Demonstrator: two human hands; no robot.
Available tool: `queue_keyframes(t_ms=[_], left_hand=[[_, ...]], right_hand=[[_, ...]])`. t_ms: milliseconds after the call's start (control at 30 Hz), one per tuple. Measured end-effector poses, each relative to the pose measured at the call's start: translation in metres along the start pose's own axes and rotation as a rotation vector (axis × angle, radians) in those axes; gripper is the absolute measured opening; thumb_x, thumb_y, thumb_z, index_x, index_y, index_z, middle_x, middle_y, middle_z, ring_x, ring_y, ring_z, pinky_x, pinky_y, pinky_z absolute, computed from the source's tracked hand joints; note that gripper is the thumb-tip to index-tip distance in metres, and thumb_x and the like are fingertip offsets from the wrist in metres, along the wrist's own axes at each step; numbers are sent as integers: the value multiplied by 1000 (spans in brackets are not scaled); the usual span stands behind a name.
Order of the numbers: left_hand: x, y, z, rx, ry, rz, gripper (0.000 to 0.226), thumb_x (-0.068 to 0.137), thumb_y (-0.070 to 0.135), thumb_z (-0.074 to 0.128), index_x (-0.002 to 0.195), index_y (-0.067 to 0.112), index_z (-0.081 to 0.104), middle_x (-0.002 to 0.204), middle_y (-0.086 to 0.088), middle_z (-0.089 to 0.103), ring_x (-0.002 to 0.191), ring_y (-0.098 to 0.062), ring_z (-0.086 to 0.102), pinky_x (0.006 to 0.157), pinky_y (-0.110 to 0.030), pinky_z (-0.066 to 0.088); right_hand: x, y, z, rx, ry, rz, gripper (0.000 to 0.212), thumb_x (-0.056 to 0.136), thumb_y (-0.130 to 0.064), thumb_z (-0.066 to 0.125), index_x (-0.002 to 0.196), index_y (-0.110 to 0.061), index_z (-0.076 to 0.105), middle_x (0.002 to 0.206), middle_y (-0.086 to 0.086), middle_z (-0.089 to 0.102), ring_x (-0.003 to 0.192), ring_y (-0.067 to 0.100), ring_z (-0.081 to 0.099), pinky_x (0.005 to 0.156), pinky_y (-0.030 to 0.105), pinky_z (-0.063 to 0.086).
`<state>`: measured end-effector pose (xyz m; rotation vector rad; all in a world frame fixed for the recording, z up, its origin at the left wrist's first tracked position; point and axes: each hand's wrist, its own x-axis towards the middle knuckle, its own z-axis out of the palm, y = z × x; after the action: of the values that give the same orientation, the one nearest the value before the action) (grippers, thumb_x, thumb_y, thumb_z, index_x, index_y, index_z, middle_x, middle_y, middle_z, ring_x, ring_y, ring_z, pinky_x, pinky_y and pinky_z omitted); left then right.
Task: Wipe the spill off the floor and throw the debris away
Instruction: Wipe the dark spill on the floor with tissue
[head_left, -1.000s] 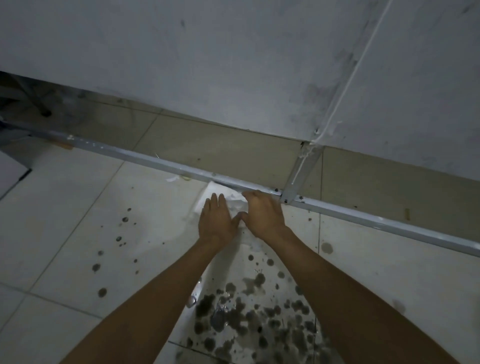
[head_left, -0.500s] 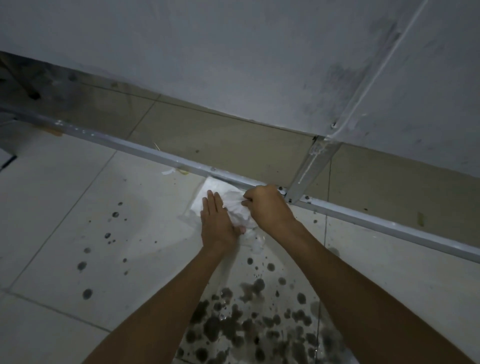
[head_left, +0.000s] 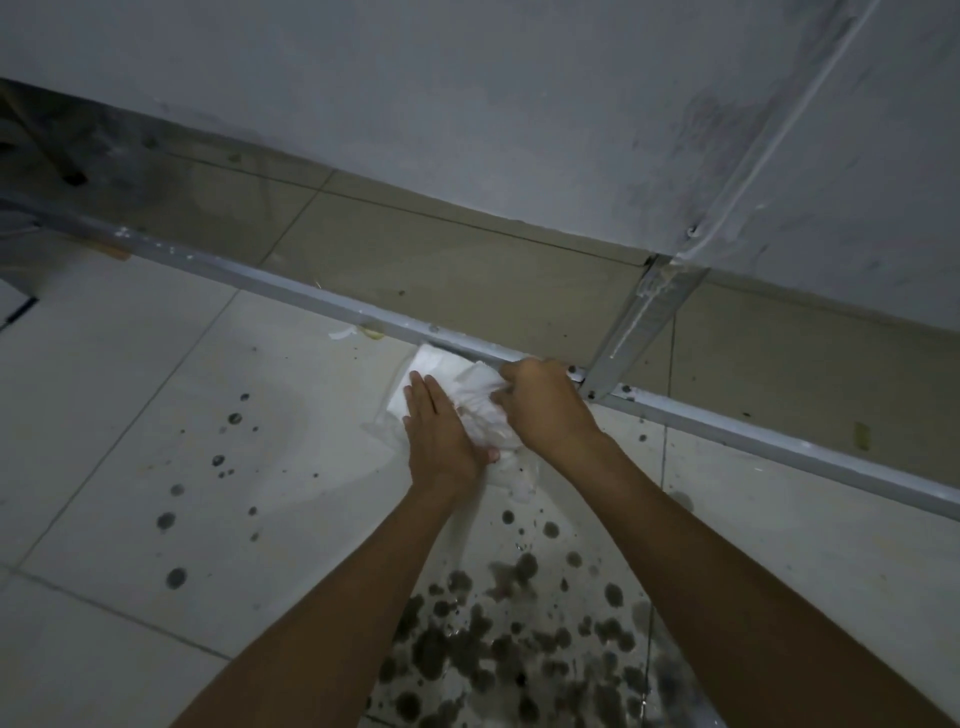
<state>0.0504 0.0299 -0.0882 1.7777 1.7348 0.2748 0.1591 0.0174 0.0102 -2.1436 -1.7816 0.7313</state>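
A white paper towel (head_left: 470, 387) lies crumpled on the pale floor tiles against a metal rail. My left hand (head_left: 436, 431) presses flat on its left part, fingers straight. My right hand (head_left: 545, 408) has its fingers curled and bunches the towel's right part. A long strip of the same wet white paper runs back between my arms, covered with dark blotches of spill (head_left: 498, 639). More dark drops (head_left: 176, 577) dot the tiles to the left.
A metal rail (head_left: 291, 288) crosses the floor diagonally, with a short upright bracket (head_left: 636, 327) meeting it by my right hand. Behind it are tan tiles and a grey-white wall (head_left: 467, 104). A small scrap (head_left: 343, 332) lies by the rail.
My right hand has gathered the flat towel into a bunch and pulled it slightly towards me. My left hand stays pressed on the towel's left side.
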Motion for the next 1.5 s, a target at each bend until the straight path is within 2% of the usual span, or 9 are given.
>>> queue_keyframes(t_ms=[133, 400, 500, 733, 900, 1067, 1167, 1267, 1500], left_hand=[[0, 1, -2, 31, -12, -14, 129, 64, 39, 81, 143, 3, -15, 156, -12, -16, 144, -27, -14, 117, -45, 1], [-1, 1, -3, 54, 15, -20, 125, 64, 41, 80, 144, 4, -8, 157, -11, -13, 144, -26, -12, 117, -44, 3], [-2, 1, -4, 55, 20, -16, 124, 64, 40, 81, 144, 4, -7, 157, -11, -12, 145, -26, -11, 117, -44, 3], [-6, 5, -11, 133, -37, -22, 123, 66, 45, 78, 144, 3, -6, 156, -14, -12, 145, -27, -10, 117, -44, 6], [-21, 5, -30, 158, -36, -12, 94, 79, 38, 67, 145, 5, 8, 157, -14, 2, 145, -30, 4, 116, -44, 19], [-57, 19, -66, -338, 132, 55, 39, 89, 19, 54, 127, 12, 52, 138, -9, 48, 123, -24, 46, 102, -36, 38], [-88, 36, -92, -877, -191, -150, 33, 94, 41, 39, 106, 21, 62, 123, -6, 60, 103, -16, 56, 89, -30, 41], [-107, 32, -108, -1233, -468, -275, 56, 87, 62, 36, 107, 15, 59, 101, -3, 65, 97, -19, 57, 94, -34, 38], [-164, -15, -120, -1341, -421, -218, 28, 89, 30, 54, 110, 13, 63, 92, 4, 73, 81, -8, 67, 72, -22, 53]], right_hand=[[5, -1, -12, -33, -9, -24, 13, 88, -4, 55, 87, -1, 67, 80, 17, 58, 82, 23, 59, 64, 22, 36], [-2, -8, -71, -2, 164, -71, 19, 86, -11, 64, 97, 4, 69, 104, 21, 68, 96, 28, 63, 78, 21, 43], [-22, -9, -77, -14, 218, -95, 20, 86, -10, 62, 77, 7, 65, 75, 22, 63, 61, 21, 56, 52, 24, 30], [-55, -22, -100, 81, 354, -145, 44, 86, -9, 60, 49, -21, 41, 49, -8, 38, 46, -1, 34, 47, 6, 35], [-73, -23, -111, 130, 329, -94, 17, 87, -15, 61, 77, -3, 68, 66, 5, 61, 57, 10, 51, 51, 14, 34], [-99, -23, -107, 438, 329, 44, 25, 87, -20, 63, 110, -12, 68, 101, 0, 70, 88, 10, 62, 75, 17, 45], [-119, -31, -102, 597, 308, 89, 31, 86, -22, 64, 117, -14, 65, 102, -6, 67, 81, -1, 60, 68, 4, 44], [-147, -42, -91, 777, 251, 64, 22, 87, -18, 64, 109, -17, 68, 93, -10, 71, 80, 1, 66, 70, 12, 53], [-209, -41, -49, 925, 229, 56, 15, 87, -19, 63, 82, -33, 68, 79, -22, 71, 74, -2, 68, 59, 12, 54]])
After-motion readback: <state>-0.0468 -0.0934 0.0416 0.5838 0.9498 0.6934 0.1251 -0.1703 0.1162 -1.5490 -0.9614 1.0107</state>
